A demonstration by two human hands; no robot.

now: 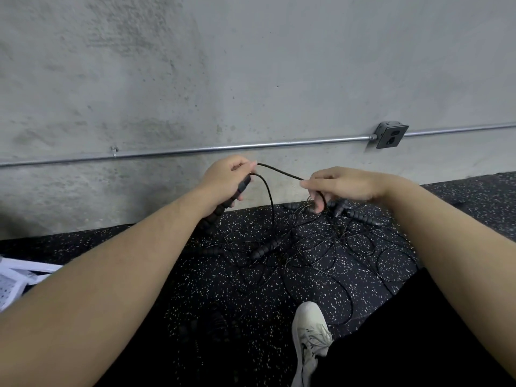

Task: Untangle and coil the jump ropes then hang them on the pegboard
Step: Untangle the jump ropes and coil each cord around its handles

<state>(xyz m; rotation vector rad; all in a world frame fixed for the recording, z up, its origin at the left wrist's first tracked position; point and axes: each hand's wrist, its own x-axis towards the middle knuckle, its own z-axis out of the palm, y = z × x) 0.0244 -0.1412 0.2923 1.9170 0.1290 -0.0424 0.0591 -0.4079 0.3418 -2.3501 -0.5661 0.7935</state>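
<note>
Left hand (pixel 223 177) gripping ribbed handle (pixel 223 208) plus cord (pixel 279 172); right hand (pixel 343 185) pinching same cord, likely forming a coil loop. Remaining jump ropes (pixel 301 247) tangled on rubber floor (pixel 195 289) below.

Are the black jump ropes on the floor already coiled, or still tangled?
Still tangled. The thin black jump rope cords cross in loose loops on the speckled black rubber floor, with ribbed black handles scattered among them.

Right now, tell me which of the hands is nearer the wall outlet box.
Right. The right hand is below and left of the outlet box, pinching the rope. The left hand is farther left, holding a handle.
</note>
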